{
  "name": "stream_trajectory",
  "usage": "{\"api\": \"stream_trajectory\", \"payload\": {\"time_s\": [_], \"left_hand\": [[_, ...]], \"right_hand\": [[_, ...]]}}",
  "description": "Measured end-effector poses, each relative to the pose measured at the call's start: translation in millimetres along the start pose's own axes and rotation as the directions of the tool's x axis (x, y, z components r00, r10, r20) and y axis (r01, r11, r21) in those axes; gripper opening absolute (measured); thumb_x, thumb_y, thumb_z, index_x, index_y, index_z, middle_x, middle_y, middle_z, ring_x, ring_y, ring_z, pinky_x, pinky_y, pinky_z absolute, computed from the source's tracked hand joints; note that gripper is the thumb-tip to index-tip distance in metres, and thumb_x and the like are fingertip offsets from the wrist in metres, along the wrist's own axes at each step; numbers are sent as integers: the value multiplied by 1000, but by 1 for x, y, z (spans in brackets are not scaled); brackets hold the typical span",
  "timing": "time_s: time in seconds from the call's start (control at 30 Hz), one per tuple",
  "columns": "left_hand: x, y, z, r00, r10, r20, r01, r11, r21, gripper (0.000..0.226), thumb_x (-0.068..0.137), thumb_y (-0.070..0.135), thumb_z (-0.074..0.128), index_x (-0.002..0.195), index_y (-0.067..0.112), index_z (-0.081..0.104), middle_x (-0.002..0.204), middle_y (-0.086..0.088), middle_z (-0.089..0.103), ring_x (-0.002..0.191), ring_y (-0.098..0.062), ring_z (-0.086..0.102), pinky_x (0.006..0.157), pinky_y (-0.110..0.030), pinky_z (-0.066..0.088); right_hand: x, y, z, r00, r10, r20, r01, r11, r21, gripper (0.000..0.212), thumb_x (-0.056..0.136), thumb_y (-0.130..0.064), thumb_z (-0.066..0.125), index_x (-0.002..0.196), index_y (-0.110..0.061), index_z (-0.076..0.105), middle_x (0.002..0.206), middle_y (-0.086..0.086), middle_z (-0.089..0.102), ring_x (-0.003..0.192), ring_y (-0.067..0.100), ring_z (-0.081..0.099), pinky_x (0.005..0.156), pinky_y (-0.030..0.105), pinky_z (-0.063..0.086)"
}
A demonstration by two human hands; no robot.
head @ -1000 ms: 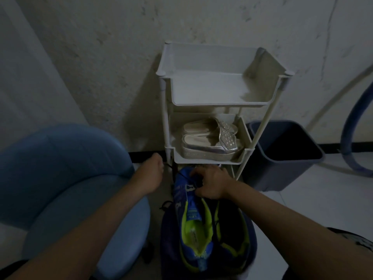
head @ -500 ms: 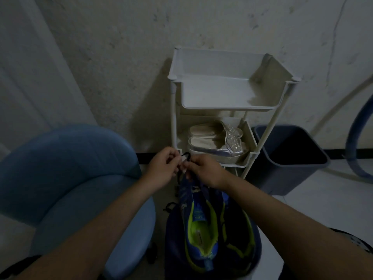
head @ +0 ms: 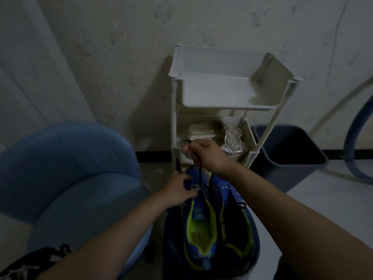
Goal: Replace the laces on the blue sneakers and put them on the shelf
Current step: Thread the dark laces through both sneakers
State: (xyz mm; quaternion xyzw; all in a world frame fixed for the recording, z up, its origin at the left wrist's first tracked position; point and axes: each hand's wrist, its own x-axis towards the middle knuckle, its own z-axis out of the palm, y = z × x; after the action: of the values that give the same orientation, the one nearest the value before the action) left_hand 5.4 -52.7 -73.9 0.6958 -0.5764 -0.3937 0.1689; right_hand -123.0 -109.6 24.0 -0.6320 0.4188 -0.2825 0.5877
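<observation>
Home corner: shoe rack (head: 219, 62), bin (head: 282, 175) (bare plaster wall (head: 121, 57)).

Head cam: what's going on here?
A person is lacing a pair of blue sneakers with lime-green lining. The right hand pinches a black lace running up from one sneaker, while the left hand grips that sneaker's front. Neither sneaker is on the white plastic tiered shelf yet; silver sandals sit on its middle tier.
</observation>
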Motion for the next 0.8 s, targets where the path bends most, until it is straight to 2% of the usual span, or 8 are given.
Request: {"api": "stream_trajectory", "payload": {"time_s": [0.13,0.23,0.3,0.37,0.5,0.6,0.7,0.8], "left_hand": [[1,-2,-4,1000,15,24,-16,998,53,67,71,38,83,129,16,59,122,1,40,113,-19,54,99,-31,48],[6,-7,2,1000,21,-3,-21,998,58,77,57,57,78,122,19,65,126,-1,53,112,-16,59,96,-29,50],[11,-12,6,999,18,-33,-17,999,37,82,50,65,72,120,23,66,123,2,56,109,-14,59,93,-29,51],[6,-5,2,999,42,-30,-42,999,-3,71,56,59,74,117,25,65,117,6,60,105,-8,61,87,-23,52],[-6,17,-3,989,142,-46,-147,979,-138,15,86,16,72,97,26,67,83,22,63,71,16,58,62,-3,41],[-11,24,-6,994,80,-75,-97,958,-271,19,95,18,63,78,16,70,57,15,60,50,9,54,53,-7,37],[-5,16,-8,986,-93,-137,11,862,-507,33,97,28,58,67,14,62,69,-8,65,65,-16,62,70,-30,44],[-13,17,-16,970,-214,-115,75,715,-695,29,103,23,48,82,10,63,81,-9,67,77,-19,65,74,-29,53]], "right_hand": [[-1,-10,10,997,10,80,-24,985,171,30,106,-14,35,105,0,62,59,1,33,51,13,28,51,27,25],[-1,-30,19,986,-67,153,7,931,365,30,106,-16,34,107,-4,61,63,2,28,53,12,26,52,26,25],[1,-37,22,979,-114,167,47,931,361,29,106,-14,35,106,-7,64,62,2,33,52,11,30,50,25,28],[2,-34,25,980,-115,164,54,939,340,29,106,-13,36,109,-9,65,61,3,37,49,10,31,48,24,29],[8,-18,21,994,-79,81,62,979,196,28,105,-12,40,108,-11,67,63,4,50,50,12,40,50,26,34],[9,-9,17,999,-27,20,25,993,114,25,104,-14,44,109,-9,69,80,6,66,69,13,59,66,25,47],[10,11,11,999,52,11,-52,998,-32,19,95,-8,55,107,-9,70,101,14,70,90,18,61,79,30,47],[7,33,2,975,122,185,-51,937,-347,26,87,-10,61,112,-11,70,105,9,70,97,18,63,90,36,49]]}}
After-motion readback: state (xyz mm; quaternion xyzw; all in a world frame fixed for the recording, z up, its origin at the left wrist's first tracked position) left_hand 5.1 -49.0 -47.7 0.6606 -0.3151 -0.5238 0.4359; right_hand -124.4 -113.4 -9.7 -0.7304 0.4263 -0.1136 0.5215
